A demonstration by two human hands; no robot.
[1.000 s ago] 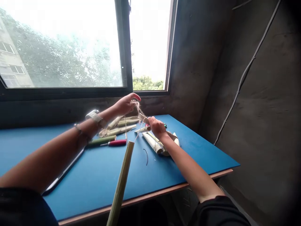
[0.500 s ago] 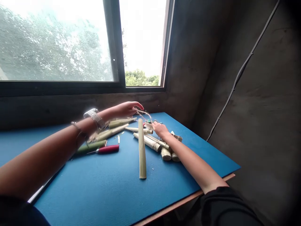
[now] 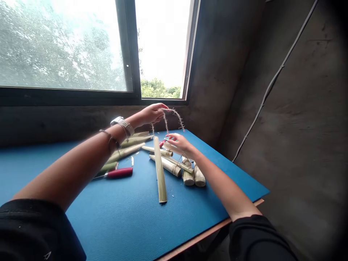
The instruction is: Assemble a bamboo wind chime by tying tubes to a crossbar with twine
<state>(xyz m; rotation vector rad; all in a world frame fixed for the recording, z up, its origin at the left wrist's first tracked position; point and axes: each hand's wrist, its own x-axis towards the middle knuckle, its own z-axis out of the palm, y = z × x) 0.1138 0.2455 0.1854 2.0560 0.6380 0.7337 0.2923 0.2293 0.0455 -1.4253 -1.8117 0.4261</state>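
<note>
Twine (image 3: 174, 112) raised above bench (image 3: 233, 181) | left hand (image 3: 153, 113) pinching it aloft | right hand (image 3: 181, 143) above cane strips (image 3: 164, 165), grip unclear

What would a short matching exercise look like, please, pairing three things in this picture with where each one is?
Things:
1. Twine
2. Red-handled knife
3. Pale wrist strap

Places:
A. Lying on the blue table
B. Around the left wrist
C. Held up in the left hand

Pairs: 1-C, 2-A, 3-B
</note>
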